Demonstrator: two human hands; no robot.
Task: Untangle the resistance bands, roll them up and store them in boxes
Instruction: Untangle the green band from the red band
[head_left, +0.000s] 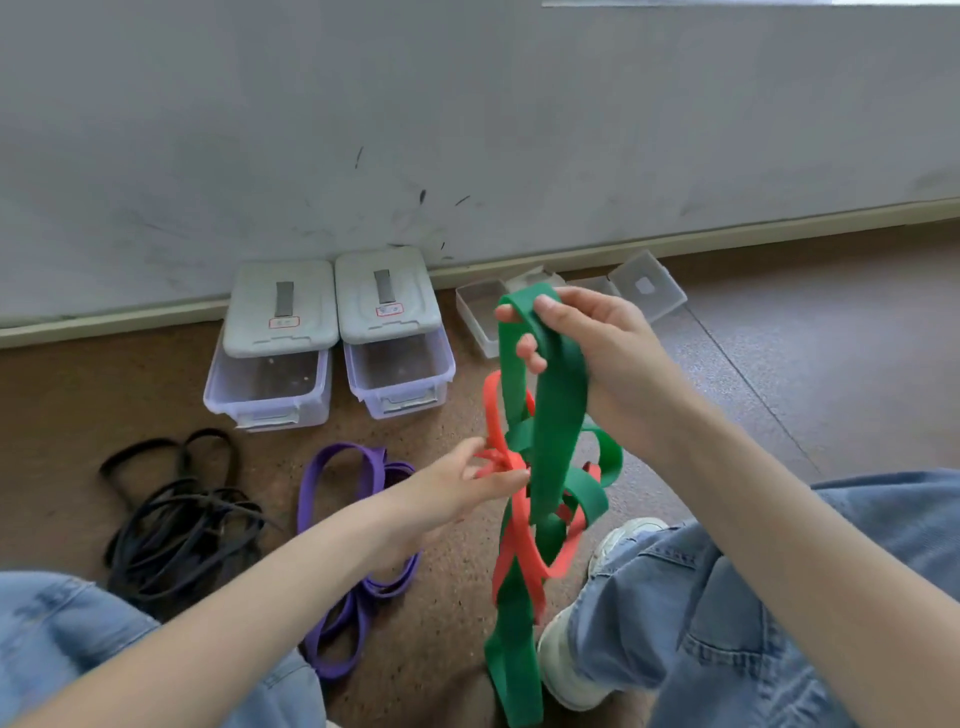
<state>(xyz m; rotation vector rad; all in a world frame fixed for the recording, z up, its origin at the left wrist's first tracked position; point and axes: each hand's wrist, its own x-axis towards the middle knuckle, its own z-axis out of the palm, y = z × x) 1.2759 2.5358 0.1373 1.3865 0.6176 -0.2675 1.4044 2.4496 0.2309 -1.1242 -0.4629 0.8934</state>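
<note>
The green band (558, 415) is hanging in the air in front of the person, knotted together with the red band (511, 525), and its lower end is reaching down almost to the floor (457, 597) between the knees. The right hand (587, 348) is holding the top loop of the green band high, with thumb and fingers curled and clamped on it, probably so that the weight is pulling the tangle open and showing its crossings. The left hand (457, 488) is reaching into the knot just left of the green band; its fingers are nearly straight and touching the red strands, but whether they are pinching one cannot be told, because the strands are covering the fingertips. Further left of the green band, the purple band (337, 519) and the black bands (176, 525) are lying on the floor, seemingly waiting their turn. Behind them, two lidded boxes (332, 343) are standing against the wall. Behind the green band, small clear boxes (644, 286) are sitting open, partly hidden by the right hand, so their contents are hard to make out.
</note>
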